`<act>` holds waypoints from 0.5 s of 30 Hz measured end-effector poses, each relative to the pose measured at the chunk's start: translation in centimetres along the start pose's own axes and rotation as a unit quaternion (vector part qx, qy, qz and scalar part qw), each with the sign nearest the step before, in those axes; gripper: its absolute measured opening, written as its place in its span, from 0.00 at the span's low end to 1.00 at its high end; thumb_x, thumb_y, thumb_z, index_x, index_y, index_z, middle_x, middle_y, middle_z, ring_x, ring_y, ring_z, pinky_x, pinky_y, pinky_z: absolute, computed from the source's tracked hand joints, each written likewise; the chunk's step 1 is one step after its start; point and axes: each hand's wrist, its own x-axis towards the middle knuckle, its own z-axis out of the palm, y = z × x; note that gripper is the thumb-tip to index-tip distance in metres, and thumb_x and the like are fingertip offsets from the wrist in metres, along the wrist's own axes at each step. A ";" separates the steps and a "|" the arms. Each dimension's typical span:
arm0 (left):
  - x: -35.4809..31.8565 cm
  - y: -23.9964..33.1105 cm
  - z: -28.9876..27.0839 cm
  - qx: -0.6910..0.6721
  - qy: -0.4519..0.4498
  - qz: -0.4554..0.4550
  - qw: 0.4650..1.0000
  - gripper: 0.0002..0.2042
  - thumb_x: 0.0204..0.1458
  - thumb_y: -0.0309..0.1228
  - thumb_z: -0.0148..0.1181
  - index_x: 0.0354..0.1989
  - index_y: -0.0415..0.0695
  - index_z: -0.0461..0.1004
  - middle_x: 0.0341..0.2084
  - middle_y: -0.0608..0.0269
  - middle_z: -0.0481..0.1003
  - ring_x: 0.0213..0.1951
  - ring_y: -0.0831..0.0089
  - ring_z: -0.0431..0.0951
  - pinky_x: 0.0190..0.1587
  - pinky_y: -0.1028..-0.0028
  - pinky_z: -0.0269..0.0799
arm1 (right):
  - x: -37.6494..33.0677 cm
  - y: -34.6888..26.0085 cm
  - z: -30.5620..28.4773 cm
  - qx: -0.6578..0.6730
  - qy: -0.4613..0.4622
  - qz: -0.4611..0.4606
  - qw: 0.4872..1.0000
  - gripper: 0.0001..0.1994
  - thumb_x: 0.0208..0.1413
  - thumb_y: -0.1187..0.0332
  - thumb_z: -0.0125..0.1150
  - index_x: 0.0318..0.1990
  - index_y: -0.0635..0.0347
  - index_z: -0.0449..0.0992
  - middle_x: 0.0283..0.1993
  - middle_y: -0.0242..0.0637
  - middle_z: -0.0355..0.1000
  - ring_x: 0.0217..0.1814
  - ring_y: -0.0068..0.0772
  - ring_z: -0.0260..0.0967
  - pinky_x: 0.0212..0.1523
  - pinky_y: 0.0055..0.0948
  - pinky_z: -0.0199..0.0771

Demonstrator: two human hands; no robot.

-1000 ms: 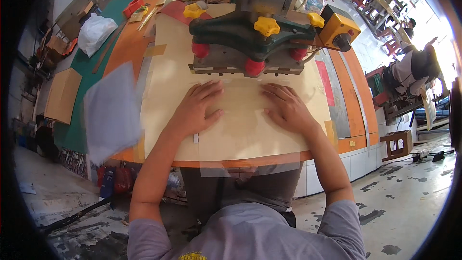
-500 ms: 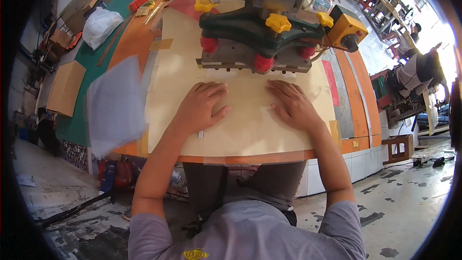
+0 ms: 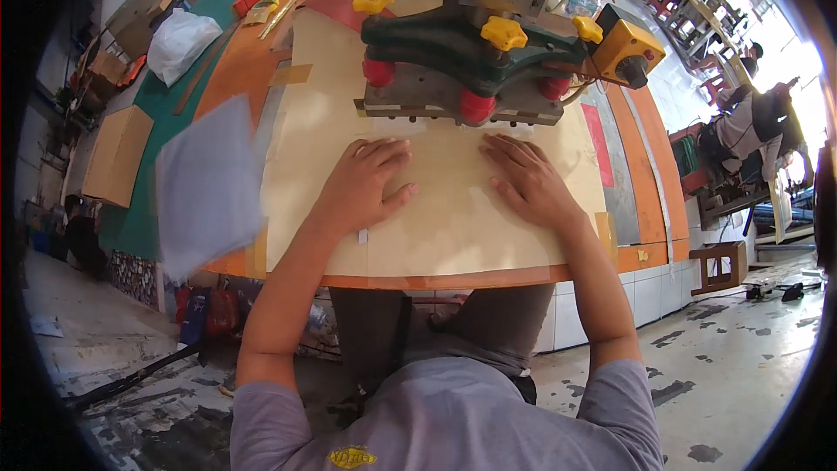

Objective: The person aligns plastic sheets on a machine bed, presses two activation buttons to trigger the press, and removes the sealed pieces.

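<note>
My left hand (image 3: 370, 179) lies flat on a cream sheet (image 3: 427, 244) that covers the table, fingers pointing toward the press. My right hand (image 3: 527, 176) rests on the same sheet in a similar pose, its fingers stretched out. Bare sheet lies between the two hands, and neither one grips anything. Just beyond my fingertips hangs the press head: a dark green bracket (image 3: 427, 45) with yellow knobs (image 3: 503, 33) and red round pads (image 3: 477, 107) above a metal plate (image 3: 423, 103). Pale strips show under the plate's front edge.
A stack of translucent sheets (image 3: 209, 187) lies left of the cream sheet. Past it are a cardboard box (image 3: 116, 157), a white plastic bag (image 3: 181, 45) and a red tape dispenser (image 3: 251, 0). A yellow control box (image 3: 626, 51) stands right of the press. Other people work farther right.
The press head sits slightly higher than before, and pale strips now show under its plate. My hands stay flat in nearly the same place.
</note>
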 end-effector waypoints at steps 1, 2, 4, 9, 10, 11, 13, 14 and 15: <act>0.0 0.0 0.0 0.000 0.000 0.000 1.000 0.23 0.61 0.43 0.65 0.58 0.40 0.80 0.66 0.58 0.75 0.69 0.59 0.71 0.73 0.56 0.61 | 0.0 0.0 0.0 0.000 0.000 0.000 1.000 0.25 0.68 0.58 0.58 0.68 0.60 0.74 0.76 0.43 0.66 0.80 0.47 0.59 0.79 0.47 0.56; 0.0 0.0 0.1 -0.001 0.002 -0.001 1.000 0.24 0.61 0.44 0.65 0.59 0.40 0.80 0.66 0.58 0.75 0.69 0.60 0.71 0.73 0.56 0.62 | 0.0 -0.1 0.0 -0.001 0.000 0.000 1.000 0.25 0.68 0.58 0.58 0.68 0.59 0.74 0.76 0.43 0.66 0.80 0.47 0.59 0.79 0.47 0.56; 0.0 0.0 0.1 -0.002 0.003 -0.001 1.000 0.24 0.60 0.44 0.65 0.59 0.40 0.80 0.66 0.58 0.75 0.68 0.60 0.72 0.73 0.56 0.62 | 0.0 -0.1 0.0 -0.003 0.000 0.001 1.000 0.25 0.68 0.58 0.58 0.69 0.59 0.74 0.76 0.43 0.66 0.80 0.47 0.59 0.79 0.47 0.56; 0.2 0.1 0.2 0.004 0.006 -0.004 1.000 0.23 0.60 0.44 0.66 0.58 0.40 0.80 0.66 0.58 0.75 0.68 0.60 0.72 0.72 0.56 0.62 | 0.0 -0.1 -0.2 0.011 0.002 0.000 1.000 0.25 0.69 0.58 0.57 0.68 0.58 0.74 0.76 0.44 0.66 0.80 0.47 0.59 0.79 0.47 0.56; 0.2 0.0 0.2 0.001 0.006 0.000 1.000 0.23 0.60 0.44 0.66 0.58 0.40 0.80 0.66 0.58 0.75 0.68 0.60 0.72 0.72 0.56 0.62 | 0.0 0.0 -0.3 0.008 0.002 0.004 1.000 0.25 0.69 0.58 0.57 0.68 0.58 0.74 0.76 0.44 0.66 0.80 0.47 0.59 0.79 0.47 0.56; 0.1 -0.1 0.1 0.001 0.011 -0.001 1.000 0.23 0.60 0.43 0.66 0.58 0.40 0.80 0.66 0.58 0.75 0.68 0.59 0.72 0.72 0.56 0.63 | 0.1 0.1 -0.2 0.006 0.006 -0.007 1.000 0.24 0.69 0.58 0.57 0.68 0.58 0.74 0.75 0.44 0.66 0.79 0.47 0.59 0.79 0.47 0.57; -0.1 -0.3 -0.1 0.002 0.017 0.001 1.000 0.22 0.60 0.42 0.67 0.58 0.40 0.80 0.66 0.58 0.75 0.68 0.59 0.72 0.71 0.56 0.63 | -0.3 0.1 -0.5 0.004 0.012 -0.017 1.000 0.24 0.69 0.58 0.57 0.68 0.59 0.74 0.75 0.44 0.67 0.79 0.47 0.60 0.78 0.47 0.57; -0.4 -0.4 -0.4 -0.012 0.023 -0.005 1.000 0.22 0.60 0.41 0.67 0.58 0.40 0.80 0.66 0.58 0.75 0.68 0.58 0.72 0.71 0.55 0.64 | -0.5 0.1 -0.7 0.011 0.014 -0.013 1.000 0.24 0.69 0.58 0.57 0.67 0.59 0.75 0.74 0.44 0.68 0.78 0.48 0.61 0.78 0.48 0.58; -0.7 -0.4 -0.7 -0.027 0.029 -0.012 0.999 0.21 0.59 0.39 0.67 0.58 0.40 0.80 0.65 0.57 0.75 0.68 0.58 0.72 0.71 0.55 0.64 | -0.7 0.0 -0.9 0.019 0.016 -0.010 1.000 0.23 0.69 0.58 0.57 0.66 0.59 0.75 0.73 0.45 0.68 0.77 0.48 0.62 0.77 0.48 0.59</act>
